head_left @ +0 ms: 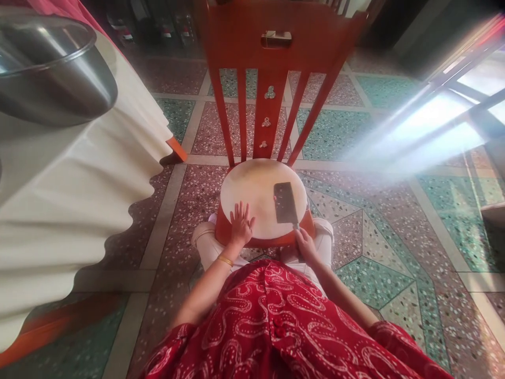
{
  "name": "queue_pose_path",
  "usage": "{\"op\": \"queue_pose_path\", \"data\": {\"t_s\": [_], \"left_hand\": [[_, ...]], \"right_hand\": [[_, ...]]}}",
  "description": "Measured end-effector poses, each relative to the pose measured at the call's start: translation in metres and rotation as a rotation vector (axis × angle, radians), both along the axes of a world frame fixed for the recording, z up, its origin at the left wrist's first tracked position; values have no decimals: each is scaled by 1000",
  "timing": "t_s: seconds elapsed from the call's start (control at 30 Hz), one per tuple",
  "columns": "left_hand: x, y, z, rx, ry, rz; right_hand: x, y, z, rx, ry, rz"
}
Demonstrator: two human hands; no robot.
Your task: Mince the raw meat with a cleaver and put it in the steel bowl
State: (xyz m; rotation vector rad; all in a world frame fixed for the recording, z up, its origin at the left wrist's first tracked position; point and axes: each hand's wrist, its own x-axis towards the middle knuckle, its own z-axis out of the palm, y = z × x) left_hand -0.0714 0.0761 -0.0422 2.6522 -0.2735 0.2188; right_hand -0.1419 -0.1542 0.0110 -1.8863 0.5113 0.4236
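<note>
Head view: left hand lies flat, fingers spread, on the round chopping board resting on the chair seat. Right hand is closed around the cleaver handle, probably firmly; blade flat on board. Cleaver: rigid, heavy-bladed; hold by handle only

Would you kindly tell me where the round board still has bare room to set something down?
The board is bare across its far half, by the chair back, and between the left hand and the cleaver. The near edge is crowded: both hands, the right hand on the cleaver's handle.
</note>
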Motion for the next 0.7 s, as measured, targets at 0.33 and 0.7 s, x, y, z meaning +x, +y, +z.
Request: {"op": "queue_pose_path", "data": {"t_s": [0.33, 0.7], "left_hand": [[1, 22, -6, -19, 18, 139], [6, 52, 8, -49, -65, 195]], "right_hand": [[11, -14, -11, -138, -59, -9], [36, 55, 27, 197, 2, 70]]}}
